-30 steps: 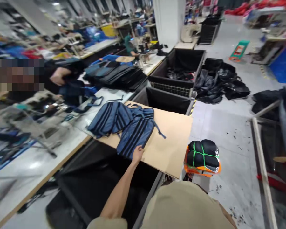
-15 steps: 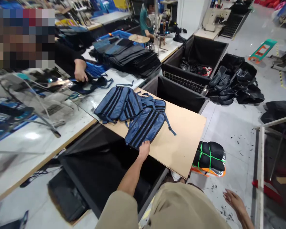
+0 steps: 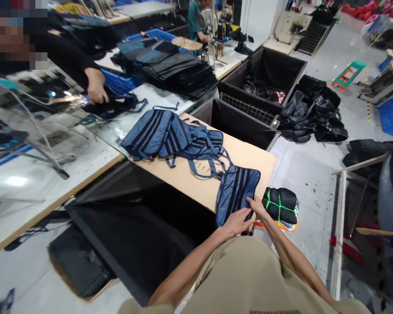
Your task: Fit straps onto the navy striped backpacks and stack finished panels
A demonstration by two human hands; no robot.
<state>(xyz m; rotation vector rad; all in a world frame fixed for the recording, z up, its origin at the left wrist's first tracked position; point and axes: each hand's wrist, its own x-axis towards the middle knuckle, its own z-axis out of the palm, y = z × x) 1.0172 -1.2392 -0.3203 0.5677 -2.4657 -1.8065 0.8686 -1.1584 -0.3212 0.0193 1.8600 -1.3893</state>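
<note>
A blue backpack panel [image 3: 237, 192] with black stripes and straps lies at the near right end of the cardboard sheet [image 3: 249, 150], partly past its edge. My left hand [image 3: 237, 222] is closed at the panel's lower edge, its fingertips partly hidden. My right hand [image 3: 256, 206] pinches the panel's right edge, close beside the left hand. Straps [image 3: 205, 172] run from this panel back over the cardboard. Further left, more striped blue panels [image 3: 157, 135] overlap one another, reaching onto the white sewing table [image 3: 113, 150].
Below the cardboard stands a black fabric-lined bin [image 3: 118, 244]. Another person's hand [image 3: 97, 89] works at a sewing machine on the left. A stack of dark panels [image 3: 170, 67] sits on the table behind. On the floor at right are a tied black bundle [image 3: 281, 203] and a metal frame [image 3: 339, 231].
The nearest striped panel has been pulled right and toward me, away from the others, with its straps stretched out. My right hand has come in from the side to its edge.
</note>
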